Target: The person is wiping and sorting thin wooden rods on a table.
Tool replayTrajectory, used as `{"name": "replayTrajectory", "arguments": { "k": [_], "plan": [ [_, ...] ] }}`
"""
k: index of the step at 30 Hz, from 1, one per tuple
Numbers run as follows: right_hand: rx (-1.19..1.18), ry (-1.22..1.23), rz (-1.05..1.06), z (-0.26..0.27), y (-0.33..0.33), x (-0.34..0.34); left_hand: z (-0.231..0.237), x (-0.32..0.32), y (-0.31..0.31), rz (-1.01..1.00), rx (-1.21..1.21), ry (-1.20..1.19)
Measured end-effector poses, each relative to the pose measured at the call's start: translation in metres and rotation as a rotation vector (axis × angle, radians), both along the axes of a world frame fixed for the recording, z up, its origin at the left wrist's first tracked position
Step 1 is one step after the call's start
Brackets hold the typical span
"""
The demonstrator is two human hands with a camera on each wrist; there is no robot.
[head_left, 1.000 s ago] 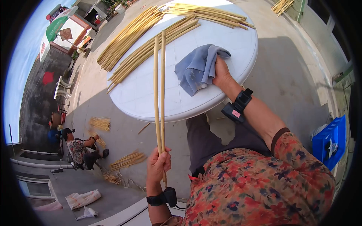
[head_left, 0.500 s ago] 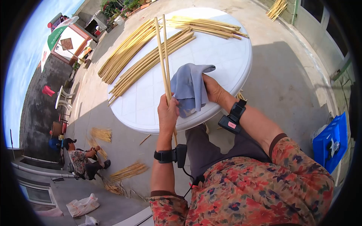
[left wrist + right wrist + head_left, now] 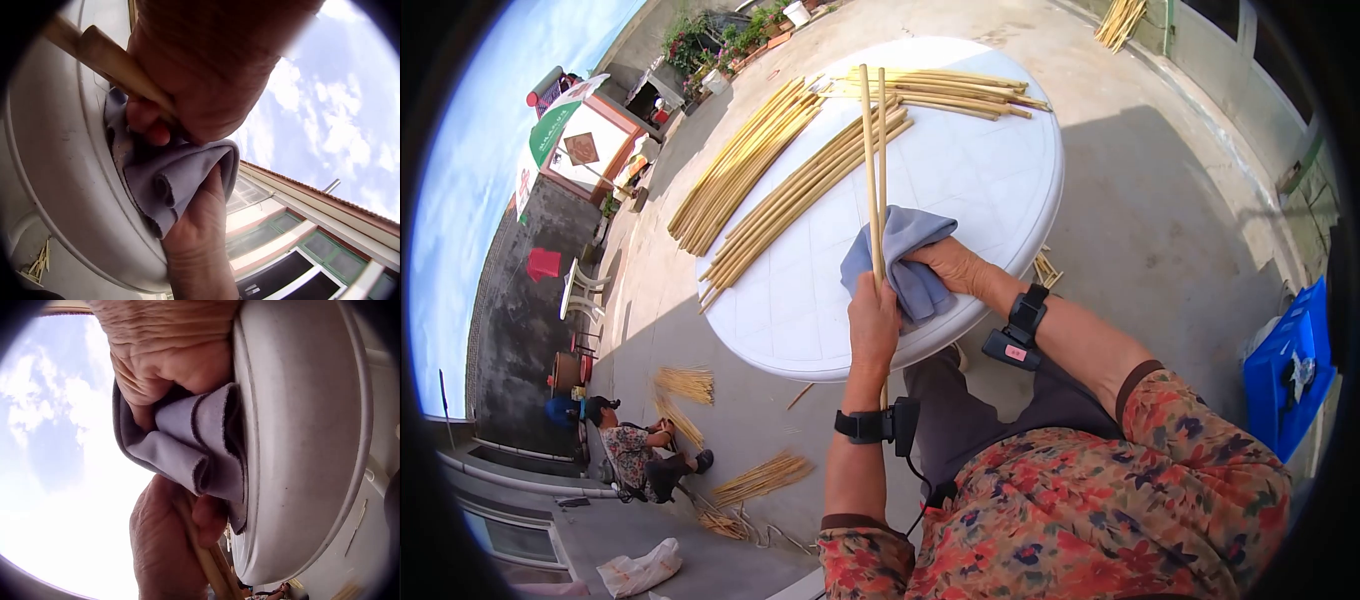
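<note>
Two long, pale yellow-brown sticks (image 3: 871, 150) stand nearly upright in the head view. My left hand (image 3: 872, 328) grips them low down, and their lower ends run past the wrist. A blue-grey cloth (image 3: 920, 290) is bunched in my right hand (image 3: 950, 266), whose thumb presses into its folds in the right wrist view. The cloth lies against the sticks just above the left hand, at the near edge of a white round table (image 3: 990, 200). In the left wrist view, the cloth (image 3: 169, 181) hangs between both hands, with fingertips partly hidden in it.
Similar sticks lie on the table in a left bundle (image 3: 745, 165), a middle row (image 3: 810, 205) and a far bundle (image 3: 960, 95). More sticks (image 3: 762, 478) lie on the ground near a seated person (image 3: 635, 448). A blue crate (image 3: 1287, 370) stands at right.
My left hand has risen from below the table edge with the two sticks. My right hand has brought the cloth left and nearer, and the two now meet at the sticks.
</note>
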State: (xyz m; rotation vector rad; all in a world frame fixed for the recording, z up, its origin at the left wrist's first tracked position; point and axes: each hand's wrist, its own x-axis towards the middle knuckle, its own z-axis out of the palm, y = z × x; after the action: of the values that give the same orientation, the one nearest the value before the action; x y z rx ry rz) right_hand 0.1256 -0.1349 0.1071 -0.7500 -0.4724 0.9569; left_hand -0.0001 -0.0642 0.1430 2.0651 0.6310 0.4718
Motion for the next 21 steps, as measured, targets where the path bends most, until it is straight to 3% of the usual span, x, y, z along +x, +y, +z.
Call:
{"name": "replayTrajectory", "arguments": {
  "k": [6, 11, 12, 14, 21],
  "plan": [
    [0.003, 0.032, 0.000, -0.001, -0.002, 0.000, 0.001, 0.008, -0.003, -0.002, 0.011, 0.088],
    [-0.060, -0.052, -0.139, 0.002, -0.006, 0.000, -0.001, 0.017, -0.007, -0.080, -0.186, 0.028],
    [-0.060, -0.046, -0.115, 0.002, -0.005, 0.000, -0.008, 0.018, -0.006, -0.056, -0.187, 0.032],
    [-0.064, -0.177, -0.277, 0.001, -0.003, -0.001, -0.026, 0.020, -0.001, -0.063, 0.068, -0.074],
    [-0.108, -0.041, -0.323, 0.006, -0.001, -0.001, -0.012, -0.012, -0.021, -0.052, -0.020, 0.042]
  ]
}}
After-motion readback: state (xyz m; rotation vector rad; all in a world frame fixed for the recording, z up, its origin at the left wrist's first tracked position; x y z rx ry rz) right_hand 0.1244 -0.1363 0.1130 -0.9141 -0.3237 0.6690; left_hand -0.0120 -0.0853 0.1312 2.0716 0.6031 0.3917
